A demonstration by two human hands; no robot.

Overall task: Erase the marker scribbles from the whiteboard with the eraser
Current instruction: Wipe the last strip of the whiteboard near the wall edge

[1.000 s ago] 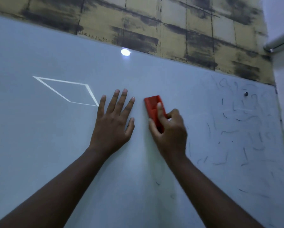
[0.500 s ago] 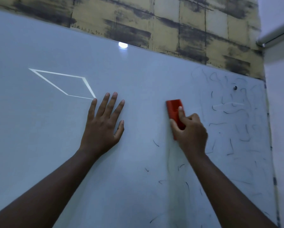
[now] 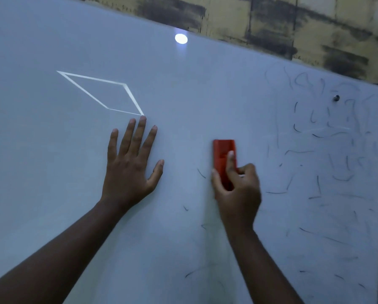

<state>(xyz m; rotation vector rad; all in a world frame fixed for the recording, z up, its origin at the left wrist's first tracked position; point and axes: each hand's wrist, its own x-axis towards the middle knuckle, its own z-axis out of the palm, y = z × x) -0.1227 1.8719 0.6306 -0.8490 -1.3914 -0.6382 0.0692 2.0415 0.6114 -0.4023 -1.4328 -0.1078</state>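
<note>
A large whiteboard (image 3: 52, 194) fills most of the view, mounted against a wall (image 3: 271, 25) of yellowish tiles stained with dark streaks. A round bright spot of reflected light (image 3: 181, 38) sits near the board's top edge, and a thin white four-sided outline (image 3: 100, 94) shows on its left half. Dark marker scribbles (image 3: 328, 154) crowd the right part of the board, with a few stray strokes lower down in the middle. A small dark stud (image 3: 336, 98) sits near the top right corner.

Compared with half a second ago, the red eraser (image 3: 223, 159) and the hand holding it lie a little further left, closer to the other hand, and the short stroke that lay between the two hands is now just left of the eraser.

The left hand (image 3: 131, 167) lies flat on the board, fingers straight and spread, the middle fingertip just below the outline's lower right corner. The right hand (image 3: 238, 194) has its grip closed round the eraser: thumb on its left edge, forefinger laid along its top, the other fingers curled at its right. The eraser stands upright against the board, right of centre.
</note>
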